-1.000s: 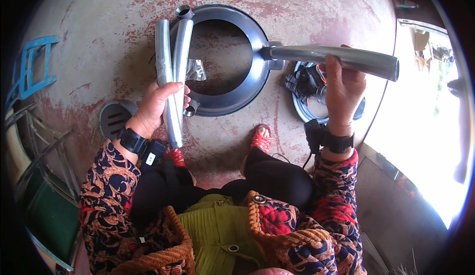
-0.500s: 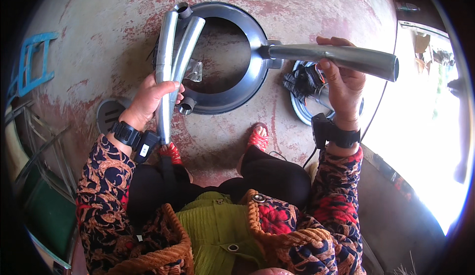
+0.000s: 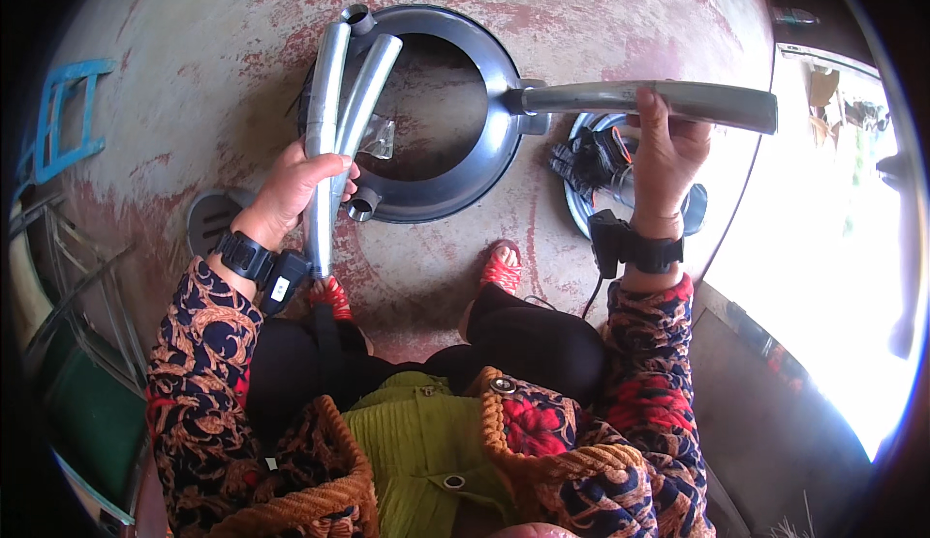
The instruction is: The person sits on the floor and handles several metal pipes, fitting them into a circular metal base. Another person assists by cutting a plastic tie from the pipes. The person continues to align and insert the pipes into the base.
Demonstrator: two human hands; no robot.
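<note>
My left hand [image 3: 291,187] is closed round two shiny metal tubes [image 3: 327,83], which cross in its grip and fan apart at their far ends. On the floor ahead lies a dark, glossy ring [image 3: 499,73] with short threaded sockets [image 3: 363,204] on its left side. A third metal tube [image 3: 581,99] points sideways, its narrow end at the ring's right-hand socket; how deep it sits cannot be made out. My right hand [image 3: 668,155] grips this tube near its wide end, thumb across the top and the other fingers largely hidden. A small clear plastic bag [image 3: 378,138] lies inside the ring.
Right of the ring, a coiled hose [image 3: 578,204] and a dark glove-like item [image 3: 576,165] lie on the floor. A blue frame [image 3: 73,117] stands at the far left, and a green-seated chair [image 3: 92,422] at the near left. A grey panel [image 3: 775,383] is near right.
My right hand has turned about the tube, and its far-side fingers no longer show. The tube's wide end has swung slightly away from me. My left hand and its tubes barely moved.
</note>
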